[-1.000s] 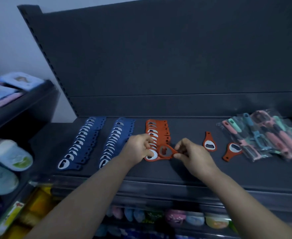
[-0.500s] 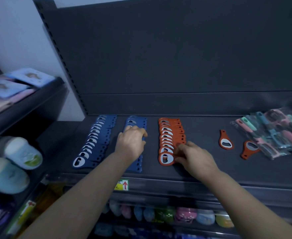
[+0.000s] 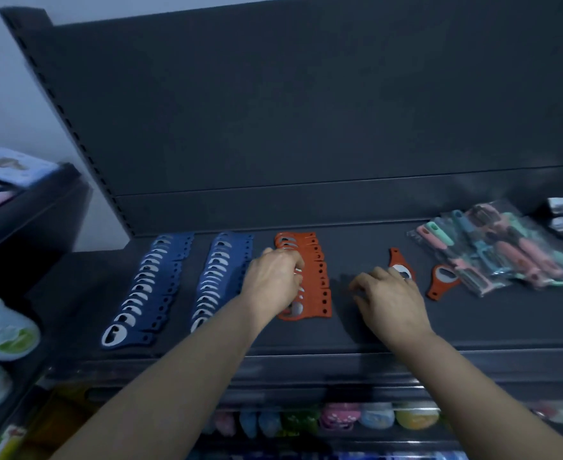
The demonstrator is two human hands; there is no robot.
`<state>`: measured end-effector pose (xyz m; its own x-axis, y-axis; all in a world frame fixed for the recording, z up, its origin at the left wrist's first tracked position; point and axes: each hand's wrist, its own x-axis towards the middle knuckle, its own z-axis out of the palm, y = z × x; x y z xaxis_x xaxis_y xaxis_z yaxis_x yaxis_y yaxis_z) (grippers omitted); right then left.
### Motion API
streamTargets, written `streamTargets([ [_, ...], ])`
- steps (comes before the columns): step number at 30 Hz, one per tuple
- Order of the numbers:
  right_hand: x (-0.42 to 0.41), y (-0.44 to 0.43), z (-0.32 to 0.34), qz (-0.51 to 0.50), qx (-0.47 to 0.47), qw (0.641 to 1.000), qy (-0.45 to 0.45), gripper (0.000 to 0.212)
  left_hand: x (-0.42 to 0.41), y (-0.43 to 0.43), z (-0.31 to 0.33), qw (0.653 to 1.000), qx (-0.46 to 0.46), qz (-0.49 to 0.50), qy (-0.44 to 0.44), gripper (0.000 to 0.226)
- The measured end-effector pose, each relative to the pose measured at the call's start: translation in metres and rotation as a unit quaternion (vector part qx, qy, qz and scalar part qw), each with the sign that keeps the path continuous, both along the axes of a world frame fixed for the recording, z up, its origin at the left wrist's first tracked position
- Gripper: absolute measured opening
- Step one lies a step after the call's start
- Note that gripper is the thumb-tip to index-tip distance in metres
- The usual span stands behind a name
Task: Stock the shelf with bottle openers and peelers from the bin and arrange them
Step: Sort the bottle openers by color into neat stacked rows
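On the left of the shelf (image 3: 472, 320) your two rows of blue bottle openers (image 3: 147, 287) (image 3: 220, 270) lie overlapped front to back, and they look finished. Next comes the orange row (image 3: 316, 270), which is the step in hand. Your left hand (image 3: 273, 280) rests on its middle with the fingers bent down onto the openers. The blur hides whether they pinch one or only press, so I cannot tell.

Your right hand (image 3: 389, 297) is flat over the bare shelf just beside that row, with its fingers loosely spread and holding nothing. Its far fingers overlap the ring of the nearer loose orange opener (image 3: 397, 258). A second loose opener (image 3: 442, 280) lies just beyond, near the bagged peelers (image 3: 506, 254), which sit in an unsorted heap at the right end.

I judge the openers nearly done and the peelers not yet arranged. Your next move calls for pinching the thin, flat opener up off the shelf. Lay it at the row's front with its handle to the right like the others, and steady the row as you do so.

The shelf is dark and matt, with a dark back panel (image 3: 306, 127) behind it. Coloured goods (image 3: 373, 416) fill the tier below, and a neighbouring shelf (image 3: 24, 210) stands to the left. The bin is out of view.
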<state>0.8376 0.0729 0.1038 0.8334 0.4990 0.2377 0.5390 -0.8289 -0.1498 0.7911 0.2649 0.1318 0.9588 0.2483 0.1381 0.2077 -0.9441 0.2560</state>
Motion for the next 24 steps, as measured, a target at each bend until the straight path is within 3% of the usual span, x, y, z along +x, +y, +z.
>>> streamTargets([
  [8,0.038,-0.085,-0.003,-0.151,-0.080,0.984,0.049,0.039,0.062,-0.091,-0.007,0.995,-0.005,-0.078,0.056,0.017],
  [13,0.054,-0.107,-0.002,-0.122,-0.049,0.988,0.078,0.037,0.097,-0.133,-0.013,0.994,0.007,-0.009,0.105,0.043],
  [18,0.070,-0.125,-0.001,-0.153,0.098,0.971,0.154,0.025,0.117,-0.155,-0.026,0.993,-0.015,0.054,0.105,0.069],
  [24,0.086,-0.133,0.000,-0.122,0.039,0.970,0.207,0.035,0.123,-0.160,-0.021,0.979,-0.122,0.093,0.135,0.058],
])
